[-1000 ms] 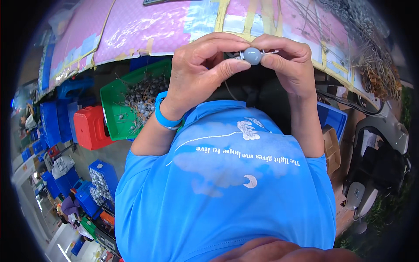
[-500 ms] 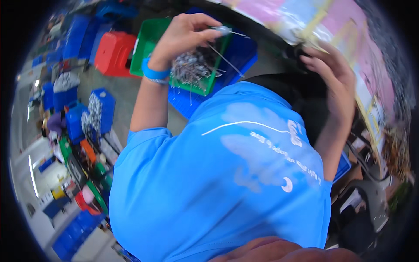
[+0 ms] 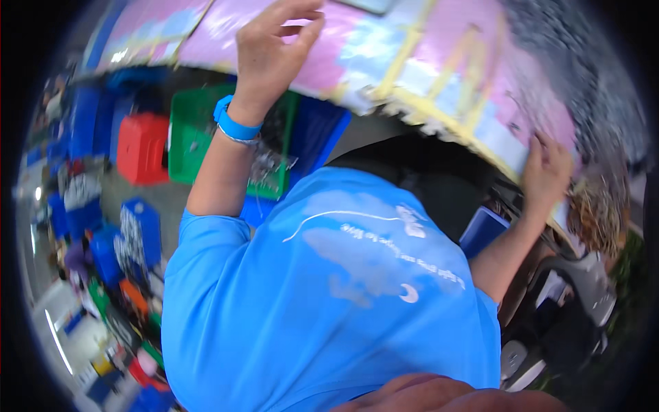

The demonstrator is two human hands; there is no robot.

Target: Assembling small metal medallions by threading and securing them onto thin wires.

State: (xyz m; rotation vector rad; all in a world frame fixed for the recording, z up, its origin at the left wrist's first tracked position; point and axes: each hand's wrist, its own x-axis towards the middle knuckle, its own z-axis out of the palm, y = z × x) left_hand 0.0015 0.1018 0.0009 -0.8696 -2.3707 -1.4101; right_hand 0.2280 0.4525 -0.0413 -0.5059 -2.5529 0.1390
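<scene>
Head view, looking down past a blue shirt (image 3: 329, 302). Two hands up at one pink patterned table cover (image 3: 439, 62). Left hand (image 3: 271, 51) raised over the cover near its top edge, fingers curled loosely, nothing seen held; one blue wristband (image 3: 233, 127) below it. Right hand (image 3: 546, 172) pressed flat on the cover's frayed right edge, touching but not gripping. Below the table: one green crate (image 3: 189, 141), one red crate (image 3: 141, 147), several blue crates (image 3: 316, 134), too blurred to count.
</scene>
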